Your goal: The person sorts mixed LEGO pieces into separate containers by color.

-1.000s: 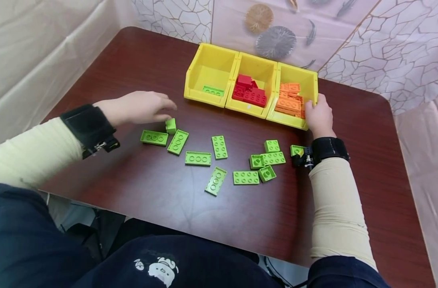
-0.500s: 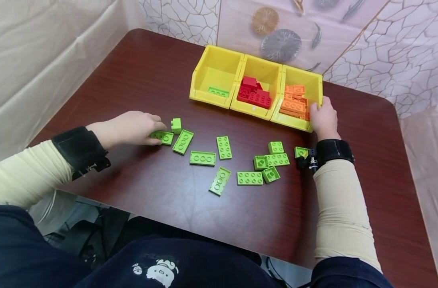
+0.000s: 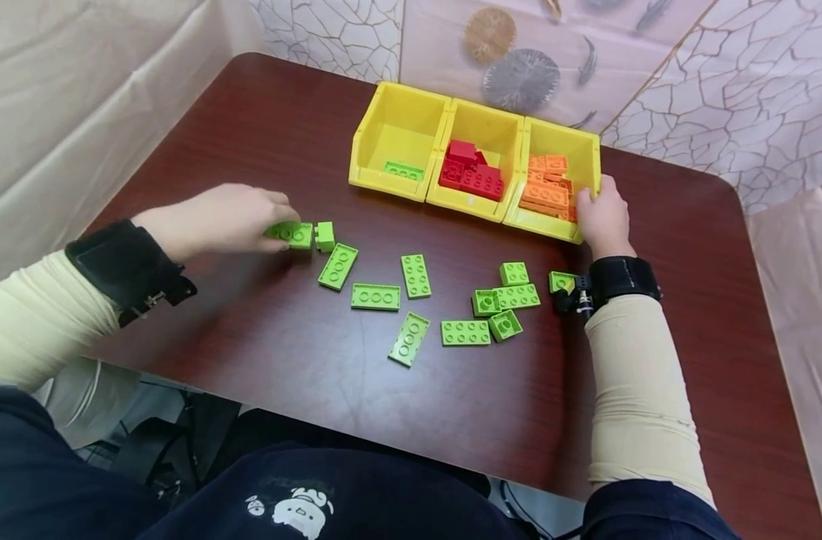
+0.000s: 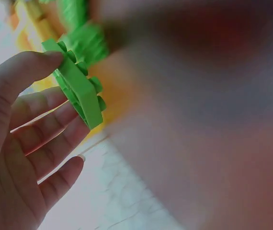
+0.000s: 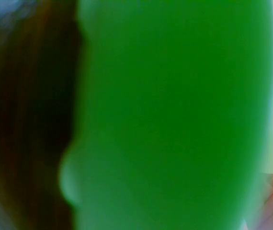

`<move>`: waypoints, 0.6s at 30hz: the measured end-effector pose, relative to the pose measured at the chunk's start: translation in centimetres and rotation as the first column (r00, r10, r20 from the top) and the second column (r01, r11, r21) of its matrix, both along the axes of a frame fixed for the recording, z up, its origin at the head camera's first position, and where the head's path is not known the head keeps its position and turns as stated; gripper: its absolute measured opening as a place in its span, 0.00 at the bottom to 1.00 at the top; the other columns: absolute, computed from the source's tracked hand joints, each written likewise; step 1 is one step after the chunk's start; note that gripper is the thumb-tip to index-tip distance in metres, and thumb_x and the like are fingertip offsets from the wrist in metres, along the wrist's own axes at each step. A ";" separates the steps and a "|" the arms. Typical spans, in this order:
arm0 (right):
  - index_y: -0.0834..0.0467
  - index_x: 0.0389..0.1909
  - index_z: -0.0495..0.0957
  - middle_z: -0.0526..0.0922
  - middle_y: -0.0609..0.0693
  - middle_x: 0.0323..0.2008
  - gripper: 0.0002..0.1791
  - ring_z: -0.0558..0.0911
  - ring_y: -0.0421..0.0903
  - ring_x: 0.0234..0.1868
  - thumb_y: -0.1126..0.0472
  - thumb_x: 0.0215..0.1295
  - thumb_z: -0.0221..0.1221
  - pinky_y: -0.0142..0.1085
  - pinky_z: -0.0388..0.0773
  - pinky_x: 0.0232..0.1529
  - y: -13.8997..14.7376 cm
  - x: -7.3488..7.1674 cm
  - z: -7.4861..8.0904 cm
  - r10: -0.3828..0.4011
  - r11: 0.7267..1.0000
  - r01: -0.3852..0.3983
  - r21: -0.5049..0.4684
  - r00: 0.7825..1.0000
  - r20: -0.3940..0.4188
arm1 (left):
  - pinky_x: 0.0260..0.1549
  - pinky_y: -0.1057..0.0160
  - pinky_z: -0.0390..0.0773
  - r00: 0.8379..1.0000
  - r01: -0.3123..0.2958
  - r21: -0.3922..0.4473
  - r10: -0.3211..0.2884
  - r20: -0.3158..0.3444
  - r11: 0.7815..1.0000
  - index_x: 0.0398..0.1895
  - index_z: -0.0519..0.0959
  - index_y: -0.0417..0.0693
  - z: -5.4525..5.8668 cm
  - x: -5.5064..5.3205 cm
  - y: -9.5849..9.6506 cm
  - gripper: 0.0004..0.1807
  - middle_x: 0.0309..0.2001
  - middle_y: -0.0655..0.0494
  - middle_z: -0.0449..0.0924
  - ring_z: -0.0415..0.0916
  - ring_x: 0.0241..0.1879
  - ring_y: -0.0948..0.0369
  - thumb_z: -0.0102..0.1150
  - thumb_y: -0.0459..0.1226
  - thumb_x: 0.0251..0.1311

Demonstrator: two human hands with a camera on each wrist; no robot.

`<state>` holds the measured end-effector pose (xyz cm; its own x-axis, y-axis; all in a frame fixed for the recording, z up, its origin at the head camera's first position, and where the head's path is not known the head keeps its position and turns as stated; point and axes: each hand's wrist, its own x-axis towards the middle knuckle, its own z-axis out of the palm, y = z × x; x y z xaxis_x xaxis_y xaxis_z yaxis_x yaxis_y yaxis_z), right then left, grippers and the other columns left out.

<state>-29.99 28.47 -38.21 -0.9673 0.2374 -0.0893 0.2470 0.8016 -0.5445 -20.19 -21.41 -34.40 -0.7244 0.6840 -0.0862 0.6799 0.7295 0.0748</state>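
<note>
My left hand (image 3: 215,216) pinches a long green toy brick (image 3: 295,235) between thumb and fingers. In the left wrist view the thumb presses one face of that brick (image 4: 81,91) and fingertips meet its hollow underside. Right beside its far end sits a small green brick (image 3: 325,237). My right hand (image 3: 605,217) grips the right side wall of the yellow bin (image 3: 590,169) that holds orange bricks (image 3: 546,191). A blurred green brick (image 5: 175,115) fills most of the right wrist view, hiding nearly all of that hand.
Two more yellow bins adjoin on the left: one with red bricks (image 3: 472,172), one with a single green brick (image 3: 404,170). Several green bricks lie about the dark table (image 3: 303,337), including a cluster (image 3: 515,296) at right. One green brick (image 3: 561,282) lies by the right wrist strap.
My left hand came down from above the small green brick, took hold of the long green brick and raised it slightly away from the table's front. The right hand stays on the bin.
</note>
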 end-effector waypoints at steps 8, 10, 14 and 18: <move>0.55 0.70 0.51 0.69 0.64 0.55 0.30 0.71 0.59 0.51 0.47 0.71 0.32 0.51 0.67 0.49 0.1 -0.1 0.2 0.003 1.000 -0.003 0.022 1.000 -0.024 | 0.35 0.50 0.72 0.994 -0.004 0.081 0.013 -0.106 0.997 0.48 0.77 0.39 4.2 -5.0 4.4 0.18 0.38 0.47 0.73 0.70 0.34 0.51 0.60 0.40 0.56; 0.55 0.70 0.51 0.70 0.64 0.55 0.30 0.71 0.59 0.50 0.47 0.71 0.33 0.51 0.67 0.49 0.1 -0.1 0.1 0.000 1.000 0.001 0.021 1.000 -0.024 | 0.36 0.49 0.71 0.995 -0.018 0.063 0.024 -0.096 0.998 0.49 0.75 0.39 4.0 -6.6 6.0 0.19 0.39 0.46 0.72 0.69 0.36 0.50 0.59 0.40 0.57; 0.54 0.70 0.50 0.70 0.63 0.55 0.30 0.71 0.58 0.50 0.47 0.71 0.33 0.50 0.68 0.49 0.0 0.0 -0.1 -0.011 1.000 0.011 0.008 1.000 -0.009 | 0.38 0.49 0.72 0.996 -0.027 0.016 0.029 -0.084 0.999 0.49 0.75 0.40 2.9 -9.4 8.9 0.20 0.40 0.45 0.71 0.68 0.37 0.50 0.59 0.42 0.58; 0.54 0.70 0.50 0.70 0.62 0.55 0.30 0.71 0.58 0.50 0.47 0.71 0.33 0.50 0.68 0.49 0.1 0.0 -0.2 -0.018 1.000 0.018 0.015 1.000 -0.017 | 0.39 0.50 0.72 0.997 -0.007 -0.025 0.005 -0.083 1.000 0.46 0.76 0.40 2.1 -11.4 11.3 0.17 0.38 0.46 0.71 0.68 0.38 0.50 0.59 0.42 0.58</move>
<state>-29.97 28.55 -38.41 -0.9642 0.2561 -0.0691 0.2523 0.8051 -0.5368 -31.62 -10.16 -32.32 -0.7341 0.6777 -0.0429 0.6783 0.7348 -0.0002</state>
